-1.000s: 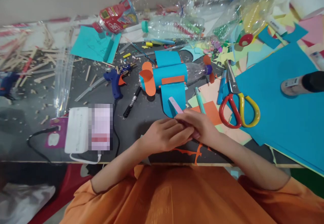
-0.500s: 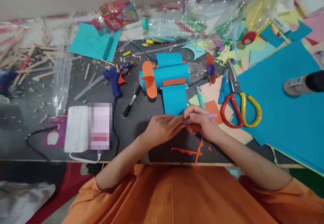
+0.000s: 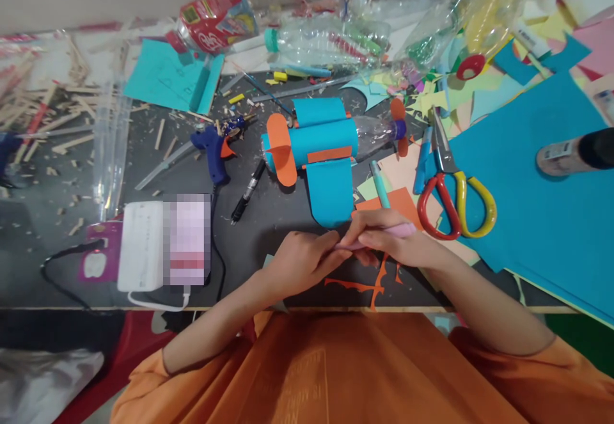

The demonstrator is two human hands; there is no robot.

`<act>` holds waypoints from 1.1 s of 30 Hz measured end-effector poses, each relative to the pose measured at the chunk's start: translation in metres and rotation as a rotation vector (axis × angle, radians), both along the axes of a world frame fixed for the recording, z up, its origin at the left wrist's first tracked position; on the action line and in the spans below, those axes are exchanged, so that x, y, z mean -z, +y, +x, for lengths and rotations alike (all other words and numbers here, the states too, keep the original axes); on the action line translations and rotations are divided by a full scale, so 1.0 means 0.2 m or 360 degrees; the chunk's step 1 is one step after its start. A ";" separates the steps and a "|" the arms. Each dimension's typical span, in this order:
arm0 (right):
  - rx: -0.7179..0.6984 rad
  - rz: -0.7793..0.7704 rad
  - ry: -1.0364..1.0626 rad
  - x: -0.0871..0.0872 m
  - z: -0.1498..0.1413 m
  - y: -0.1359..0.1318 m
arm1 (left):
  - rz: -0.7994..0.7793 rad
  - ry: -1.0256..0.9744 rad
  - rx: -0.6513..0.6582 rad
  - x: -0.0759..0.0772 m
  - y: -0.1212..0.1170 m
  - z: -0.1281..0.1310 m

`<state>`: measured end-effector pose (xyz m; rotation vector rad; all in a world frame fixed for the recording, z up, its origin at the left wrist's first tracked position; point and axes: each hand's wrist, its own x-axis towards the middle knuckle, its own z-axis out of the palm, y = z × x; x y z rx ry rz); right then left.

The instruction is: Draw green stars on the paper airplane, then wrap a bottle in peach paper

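I hold one slim pink plastic pen between two hands; the left hand pinches its left end, the right hand pinches its barrel; I judge steady work calls for both pinches in line; just beyond the grip lies one blue-and-orange paper-wrapped clear plastic bottle; to the grip's right, one pair of red-and-yellow-handled metal scissors.

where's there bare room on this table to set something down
Dark tabletop shows bare between the black pen, the black cable and the left hand. The blue sheet is bare between the scissors and the black-capped bottle. It's crowded along the back with plastic bottles and paper scraps, and far left with wooden sticks.
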<state>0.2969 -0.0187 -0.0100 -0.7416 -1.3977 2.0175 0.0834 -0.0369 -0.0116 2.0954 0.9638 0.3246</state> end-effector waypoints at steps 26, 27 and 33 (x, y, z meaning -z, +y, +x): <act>0.1037 -0.0145 -0.0122 0.11 -0.05 0.03 | -0.0242 -0.0652 -0.1150 0.08 -0.06 -0.06; 0.1072 -0.0141 -0.0111 0.13 -0.05 0.03 | -0.0518 -0.0787 -0.1230 0.08 -0.07 -0.04; 0.1387 0.0044 -0.0178 0.16 0.02 0.12 | -0.1364 -0.1315 -0.1219 0.07 0.04 0.04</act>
